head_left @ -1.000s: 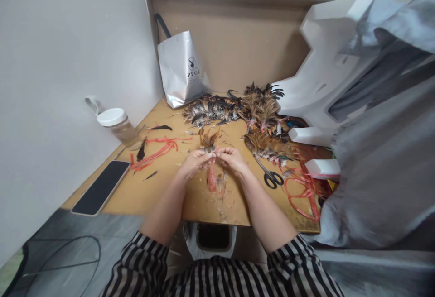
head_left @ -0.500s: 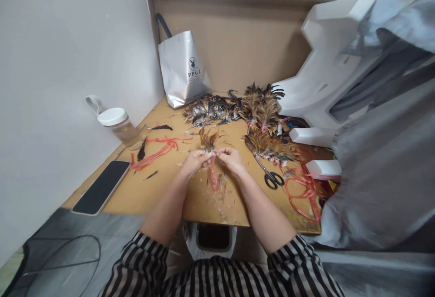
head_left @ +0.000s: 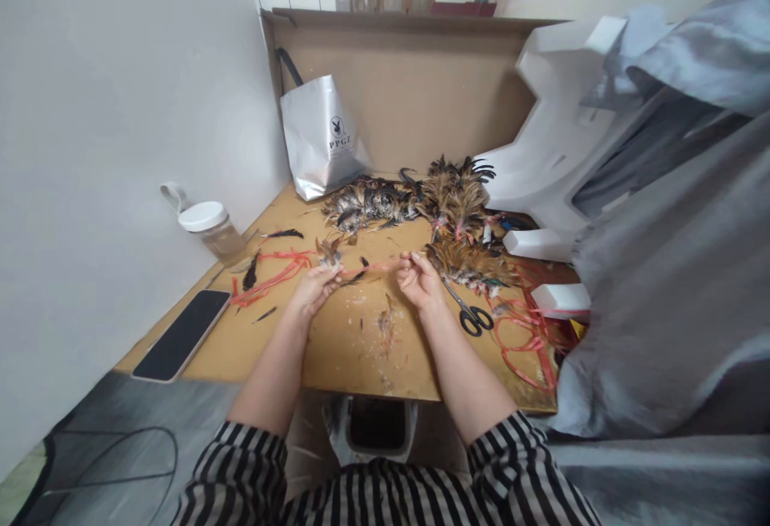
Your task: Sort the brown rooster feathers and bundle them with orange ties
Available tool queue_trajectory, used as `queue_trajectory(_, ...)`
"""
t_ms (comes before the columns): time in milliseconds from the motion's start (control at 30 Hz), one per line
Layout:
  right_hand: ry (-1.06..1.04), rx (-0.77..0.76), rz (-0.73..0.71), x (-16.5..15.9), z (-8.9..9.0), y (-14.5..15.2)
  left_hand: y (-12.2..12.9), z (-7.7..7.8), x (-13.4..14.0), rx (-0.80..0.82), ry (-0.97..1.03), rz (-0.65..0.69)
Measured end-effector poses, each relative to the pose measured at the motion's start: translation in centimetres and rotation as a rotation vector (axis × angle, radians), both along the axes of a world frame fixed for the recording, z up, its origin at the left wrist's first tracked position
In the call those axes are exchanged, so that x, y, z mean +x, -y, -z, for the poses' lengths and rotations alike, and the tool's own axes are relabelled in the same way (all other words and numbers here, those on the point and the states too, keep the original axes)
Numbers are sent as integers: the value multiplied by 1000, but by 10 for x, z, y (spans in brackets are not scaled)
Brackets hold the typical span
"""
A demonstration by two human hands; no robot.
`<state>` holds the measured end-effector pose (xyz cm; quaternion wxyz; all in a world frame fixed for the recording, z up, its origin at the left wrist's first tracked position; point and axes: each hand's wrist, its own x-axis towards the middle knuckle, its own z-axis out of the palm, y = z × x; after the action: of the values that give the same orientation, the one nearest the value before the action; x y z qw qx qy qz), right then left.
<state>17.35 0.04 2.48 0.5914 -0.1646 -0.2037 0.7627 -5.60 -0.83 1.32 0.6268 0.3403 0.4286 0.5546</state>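
My left hand (head_left: 317, 289) is closed on the base of a small bunch of brown feathers (head_left: 328, 250), whose tips fan out above the fingers. From there a thin red plastic strip (head_left: 378, 267) runs across to my right hand (head_left: 419, 278), which pinches its other end. The strip looks stretched nearly level above the table. Black scissors (head_left: 475, 319) lie to the right of my right hand, beside a pile of brown feather bunches (head_left: 472, 260). Left of my left hand lie more red strips (head_left: 273, 279) and a few loose dark feathers (head_left: 250, 272).
Farther back are a dark feather heap (head_left: 370, 204), a silver bag (head_left: 318, 137) and more feather bunches (head_left: 454, 193). A lidded jar (head_left: 216, 239) and a phone (head_left: 181, 335) are at left. White foam (head_left: 545, 109) and tangled red strips (head_left: 529, 341) are at right.
My hands have moved apart, left hand leftward with the feather bunch and right hand slightly rightward. The red strip that hung below the bunch is now drawn out between them.
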Motion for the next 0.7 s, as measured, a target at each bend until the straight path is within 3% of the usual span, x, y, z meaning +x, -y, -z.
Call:
queue_trajectory(100, -39, 16, 24, 5, -4, 0, 5, -10, -31, -31, -139, -45)
queue_trajectory(300, -1, 37, 51, 8, -7, 2, 13, -29, -92, -82, -610, -177)
queue_trajectory(433, -4, 38, 3, 8, -4, 2, 16, -41, -110, -93, -969, -350)
queue_trajectory(500, 3, 23, -27, 8, -3, 2, 19, -50, -103, 18, -1120, -425)
queue_trajectory(567, 32, 20, -45, 7, -2, 2, 23, -59, -83, 160, -1054, -407)
queue_trajectory(700, 144, 81, -42, 5, -3, 6, 34, -67, -13, 129, -583, -30)
